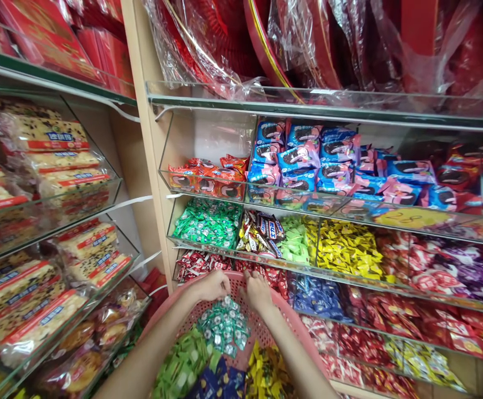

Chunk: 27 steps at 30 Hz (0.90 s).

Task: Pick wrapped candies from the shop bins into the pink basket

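Observation:
A pink perforated plastic basket (299, 327) is in front of me, its far side close to the candy shelves. Inside lie separate heaps of wrapped candy: teal-green ones (224, 327) at the far side, light green ones (185, 360) on the left, dark blue ones (220, 382) nearest me and yellow ones (266, 368) on the right. My left hand (213, 285) is over the far left part of the basket, fingers curled just above the teal-green candies. At the far rim my right hand (258, 291) has its fingers bent; what they hold, if anything, is hidden.
Glass-fronted shelves ahead hold green candies (208, 221), chocolate bars (268, 230), yellow candies (349, 249) and blue-pink cookie packs (299, 155). Packaged pastries (54, 138) fill the left shelves. Plastic-wrapped red goods (328, 44) stand on the upper glass shelf (328, 105).

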### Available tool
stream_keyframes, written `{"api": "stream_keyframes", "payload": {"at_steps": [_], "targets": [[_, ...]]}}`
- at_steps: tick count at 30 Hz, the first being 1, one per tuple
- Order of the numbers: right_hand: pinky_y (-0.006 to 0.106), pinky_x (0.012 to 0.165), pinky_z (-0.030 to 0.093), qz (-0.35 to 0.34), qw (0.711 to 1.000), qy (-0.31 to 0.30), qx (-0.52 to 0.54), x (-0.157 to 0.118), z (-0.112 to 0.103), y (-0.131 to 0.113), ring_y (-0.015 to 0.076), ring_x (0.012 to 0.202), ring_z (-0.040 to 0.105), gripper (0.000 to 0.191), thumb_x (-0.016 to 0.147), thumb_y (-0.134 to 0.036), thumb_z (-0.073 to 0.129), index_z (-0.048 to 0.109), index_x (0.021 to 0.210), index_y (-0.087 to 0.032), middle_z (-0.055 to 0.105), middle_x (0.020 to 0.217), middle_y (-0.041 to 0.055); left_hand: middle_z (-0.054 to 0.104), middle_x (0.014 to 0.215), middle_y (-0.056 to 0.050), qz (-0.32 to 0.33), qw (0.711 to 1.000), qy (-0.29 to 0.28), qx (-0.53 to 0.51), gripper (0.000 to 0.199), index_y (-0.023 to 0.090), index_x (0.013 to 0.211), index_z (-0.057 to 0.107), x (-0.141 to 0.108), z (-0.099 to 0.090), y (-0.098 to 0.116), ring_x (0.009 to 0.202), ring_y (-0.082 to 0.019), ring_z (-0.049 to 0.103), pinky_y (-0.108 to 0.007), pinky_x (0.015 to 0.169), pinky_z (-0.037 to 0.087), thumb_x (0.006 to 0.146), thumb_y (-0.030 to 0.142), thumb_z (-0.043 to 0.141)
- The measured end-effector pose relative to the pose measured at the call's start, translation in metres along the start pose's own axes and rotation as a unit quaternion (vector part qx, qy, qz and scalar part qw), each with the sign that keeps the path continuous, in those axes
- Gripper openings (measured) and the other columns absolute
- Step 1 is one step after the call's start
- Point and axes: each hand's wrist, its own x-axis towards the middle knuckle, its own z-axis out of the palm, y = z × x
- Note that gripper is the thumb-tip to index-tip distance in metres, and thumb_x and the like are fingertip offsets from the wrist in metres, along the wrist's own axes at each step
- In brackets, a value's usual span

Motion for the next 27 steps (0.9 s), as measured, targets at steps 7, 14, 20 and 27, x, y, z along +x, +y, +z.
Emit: {"api": "stream_keyframes", "payload": {"at_steps": [7, 14, 20, 27], "targets": [[0.036, 0.098, 0.032, 0.001, 1.000, 0.003, -0.001, -0.001, 0.000, 0.001, 0.0276, 0.120, 0.045, 0.052, 0.084, -0.024, 0.047, 0.044, 0.134, -0.013, 0.052, 0.128, 0.0164, 0.061, 0.058, 0.002, -0.044, 0.994, -0.013, 0.098, 0.027, 0.014, 0.068, 0.066, 0.017, 0.021, -0.031, 0.050, -0.008, 0.049, -0.016, 0.046, 0.034, 0.055, 0.002, 0.046], [0.038, 0.097, 0.032, 0.003, 1.000, 0.001, 0.002, 0.001, 0.002, 0.001, 0.0282, 0.119, 0.046, 0.052, 0.085, -0.026, 0.046, 0.043, 0.135, -0.012, 0.052, 0.127, 0.0169, 0.059, 0.054, 0.002, -0.061, 0.989, -0.027, 0.133, 0.019, 0.015, 0.064, 0.062, 0.013, 0.029, -0.027, 0.051, -0.010, 0.052, -0.018, 0.047, 0.036, 0.054, 0.003, 0.051], [0.037, 0.097, 0.033, -0.005, 1.000, 0.007, -0.002, 0.003, 0.003, 0.000, 0.0288, 0.118, 0.046, 0.050, 0.085, -0.026, 0.046, 0.046, 0.132, -0.013, 0.053, 0.125, 0.0166, 0.054, 0.050, 0.004, -0.107, 0.987, -0.022, 0.115, 0.015, 0.017, 0.059, 0.054, 0.008, 0.032, -0.022, 0.048, -0.011, 0.051, -0.020, 0.047, 0.036, 0.056, 0.002, 0.053], [0.036, 0.095, 0.034, -0.012, 1.000, 0.007, -0.007, 0.004, 0.005, 0.001, 0.0283, 0.116, 0.047, 0.048, 0.084, -0.025, 0.046, 0.048, 0.130, -0.012, 0.054, 0.124, 0.0170, 0.054, 0.051, 0.002, -0.106, 0.987, -0.011, 0.118, 0.019, 0.018, 0.052, 0.047, 0.004, 0.031, -0.015, 0.053, -0.014, 0.053, -0.024, 0.053, 0.039, 0.057, 0.001, 0.056]]}}
